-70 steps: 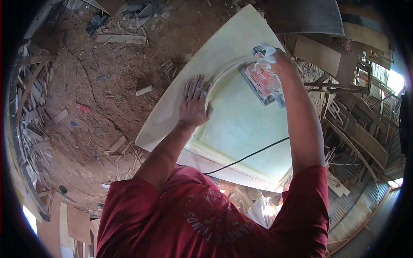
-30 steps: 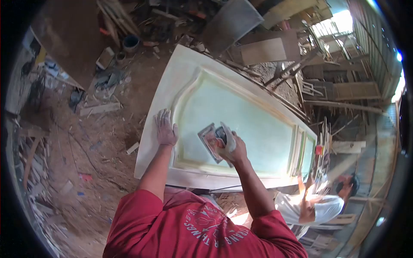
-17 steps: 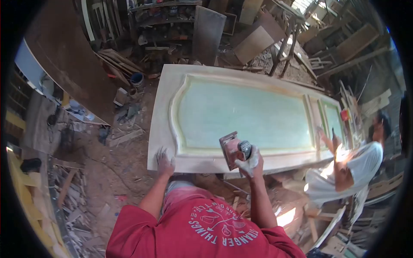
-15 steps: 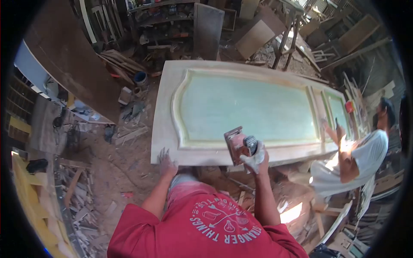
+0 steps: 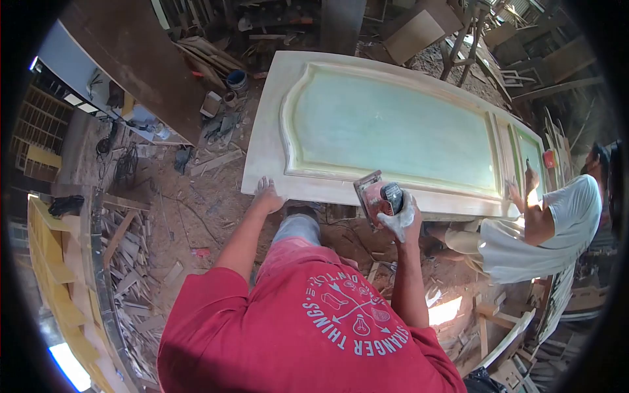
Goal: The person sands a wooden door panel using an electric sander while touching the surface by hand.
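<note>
A large pale door panel (image 5: 393, 124) with a green-tinted recess and raised moulding lies before me. On its near left edge rests my left hand (image 5: 267, 196), fingers spread, holding nothing. My right hand (image 5: 404, 219), dusted white, is closed round a red power sander (image 5: 375, 198) with a dark round top. The sander is tilted at the panel's near edge, its flat pad turned up to the left; whether it touches the edge I cannot tell.
A co-worker (image 5: 544, 229) in a light shirt leans over the panel's right end, both hands at it. A brown board (image 5: 131, 59) stands at the left, beside a blue bucket (image 5: 237, 80). Wood scraps (image 5: 134, 268) litter the floor. A yellow shelf unit (image 5: 56, 275) stands at far left.
The sander has moved off the green recess to the panel's near edge and is now tilted. My left hand has slid to the near left edge. The view has turned, bringing the co-worker into sight.
</note>
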Tool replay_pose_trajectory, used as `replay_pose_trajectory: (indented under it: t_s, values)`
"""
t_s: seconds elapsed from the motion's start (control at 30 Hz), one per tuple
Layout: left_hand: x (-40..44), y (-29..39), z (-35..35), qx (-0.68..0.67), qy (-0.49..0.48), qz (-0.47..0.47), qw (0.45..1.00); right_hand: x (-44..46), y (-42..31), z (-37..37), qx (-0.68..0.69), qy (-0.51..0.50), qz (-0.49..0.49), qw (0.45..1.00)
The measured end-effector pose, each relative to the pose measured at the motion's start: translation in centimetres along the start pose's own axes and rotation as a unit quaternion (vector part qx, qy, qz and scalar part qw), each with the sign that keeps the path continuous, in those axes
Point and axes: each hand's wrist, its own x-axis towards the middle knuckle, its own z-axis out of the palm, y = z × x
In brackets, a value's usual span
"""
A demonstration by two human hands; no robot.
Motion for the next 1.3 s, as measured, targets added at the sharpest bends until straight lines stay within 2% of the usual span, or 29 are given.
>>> replay_pose_trajectory:
  t_s: [0.07,0.13,0.2,0.27,0.3,0.43,0.5,0.57,0.6,0.7,0.73,0.77,0.8,0.9,0.93,1.03,1.2,1.3]
  values:
    - [1.3,1.1,-0.1,-0.055,0.032,0.016,0.998,0.0,-0.9,0.5,-0.024,-0.014,-0.009,1.0]
    - [0.0,6.1,-3.1,-0.202,0.055,0.133,0.969,0.4,-0.9,1.6,-0.054,-0.031,-0.036,0.997]
    - [-3.7,13.3,-7.7,-0.347,-0.012,0.173,0.922,1.4,-2.2,2.8,-0.08,-0.076,-0.05,0.993]
    - [-6.7,18.7,-12.1,-0.412,-0.103,0.164,0.891,2.7,-4.7,4.4,-0.094,-0.095,-0.087,0.987]
    - [-5.9,19.8,-11.1,-0.39,-0.065,0.174,0.902,3.4,-5.3,5.5,-0.093,-0.122,-0.09,0.984]
    - [-0.7,19.1,-8.6,-0.342,0.084,0.195,0.915,6.9,-9.9,8.9,-0.075,-0.183,-0.059,0.979]
    - [1.5,17.0,-9.7,-0.427,0.039,0.203,0.88,8.7,-13.9,9.5,-0.032,-0.202,-0.007,0.979]
    - [3.2,15.4,-10.5,-0.493,0.013,0.21,0.844,11.0,-14.0,10.3,-0.01,-0.255,0.006,0.967]
    - [4.0,14.6,-10.6,-0.502,0.008,0.194,0.843,11.8,-13.6,10.4,0.001,-0.285,0.015,0.958]
    - [6.8,12.2,-10.6,-0.53,0.003,0.17,0.831,13.8,-11.9,11.5,0.101,-0.365,0.186,0.907]
    - [7.7,11.5,-9.9,-0.548,0.006,0.174,0.818,14.9,-11.4,11.8,0.06,-0.408,0.169,0.895]
    - [8.4,10.7,-9.2,-0.565,0.011,0.177,0.806,15.4,-11.0,12.2,0.047,-0.405,0.158,0.9]
    - [9.5,9.9,-7.3,-0.519,0.021,0.195,0.832,16.0,-11.2,12.7,0.036,-0.401,0.144,0.904]
    - [9.2,9.7,-6.8,-0.637,0.051,0.122,0.759,18.5,-13.7,14.1,-0.072,-0.422,0.087,0.899]
    - [9.2,9.3,-6.8,-0.643,0.012,0.087,0.761,18.9,-13.7,14.8,-0.091,-0.425,0.066,0.898]
    - [7.9,9.3,-6.8,-0.665,0.037,0.012,0.746,20.1,-14.4,16.1,-0.145,-0.449,0.029,0.881]
    - [7.4,7.8,-5.4,-0.653,0.059,-0.017,0.755,20.5,-16.7,17.8,-0.232,-0.47,-0.005,0.852]
    - [7.8,7.2,-4.8,-0.676,0.076,-0.015,0.733,20.9,-16.9,19.0,-0.241,-0.451,-0.091,0.855]
